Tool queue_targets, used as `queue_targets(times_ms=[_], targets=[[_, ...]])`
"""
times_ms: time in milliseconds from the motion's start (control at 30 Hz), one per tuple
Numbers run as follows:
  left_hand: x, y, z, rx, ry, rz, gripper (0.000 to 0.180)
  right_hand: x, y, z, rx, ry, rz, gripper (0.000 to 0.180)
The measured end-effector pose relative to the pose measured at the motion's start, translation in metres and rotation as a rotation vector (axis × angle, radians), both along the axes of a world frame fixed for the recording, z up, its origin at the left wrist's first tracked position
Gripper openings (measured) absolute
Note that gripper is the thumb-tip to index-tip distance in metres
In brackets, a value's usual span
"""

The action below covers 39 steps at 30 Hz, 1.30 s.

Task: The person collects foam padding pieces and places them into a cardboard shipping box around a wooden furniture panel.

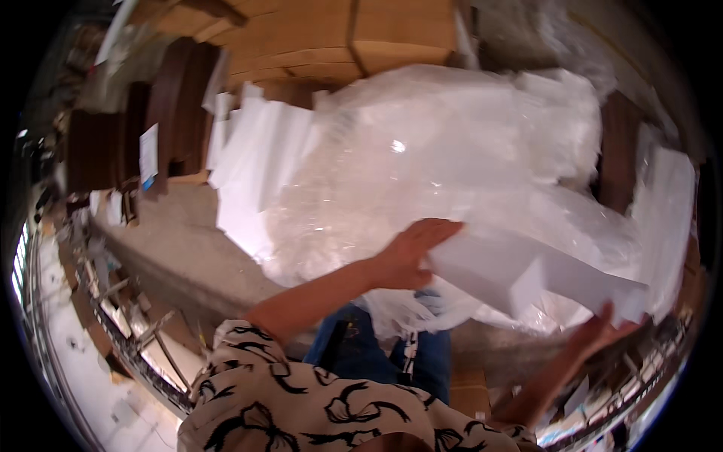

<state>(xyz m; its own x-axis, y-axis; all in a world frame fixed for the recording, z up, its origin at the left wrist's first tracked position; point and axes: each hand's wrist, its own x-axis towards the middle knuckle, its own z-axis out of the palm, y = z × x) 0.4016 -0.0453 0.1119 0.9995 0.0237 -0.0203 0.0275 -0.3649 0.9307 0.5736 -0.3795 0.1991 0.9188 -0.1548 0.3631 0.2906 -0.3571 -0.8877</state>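
A folded white sheet (489,265) stretches between my two hands in front of me; whether it is paper or thin foam I cannot tell. My left hand (413,255) grips its left end, fingers curled over the edge. At the lower right corner, my right hand (602,331) pinches the other end, somewhat blurred. Beneath the sheet spreads a big crumpled heap of clear plastic film (422,151), which covers whatever lies under it. To the heap's left, white creased sheets (267,147) poke out from under the film.
Cardboard boxes (294,34) stand along the far side. Dark brown panels (179,102) rise at the far left, one with a paper label (149,154). Another white wrapped length (670,218) lies at the right. A concrete ledge (181,226) runs at the left.
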Motion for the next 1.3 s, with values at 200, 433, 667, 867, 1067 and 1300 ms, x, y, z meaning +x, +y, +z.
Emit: queue_targets(times_ms=[200,433,667,867,1067,1300], targets=[[-0.028,0.071,0.108,-0.544,-0.115,0.200,0.074,-0.019,0.046,0.055,0.678,0.223,0.594,0.073],[-0.159,0.161,0.096,-0.218,0.061,0.673,0.068,-0.121,0.369,0.000,0.616,0.483,0.628,0.060],[-0.238,0.348,0.077,0.535,0.151,0.901,0.063,-0.187,0.582,-0.037,0.660,0.719,0.871,0.092],[-0.217,0.383,0.018,0.233,0.003,1.221,0.043,-0.174,0.527,-0.110,0.166,0.722,1.040,0.039],[-0.208,0.194,-0.086,-0.116,0.360,0.650,0.024,-0.154,0.265,-0.181,-0.326,1.553,1.162,0.016],[-0.060,-0.001,-0.101,-0.407,0.628,0.001,0.033,-0.055,0.107,-0.297,-0.150,1.226,0.232,0.022]])
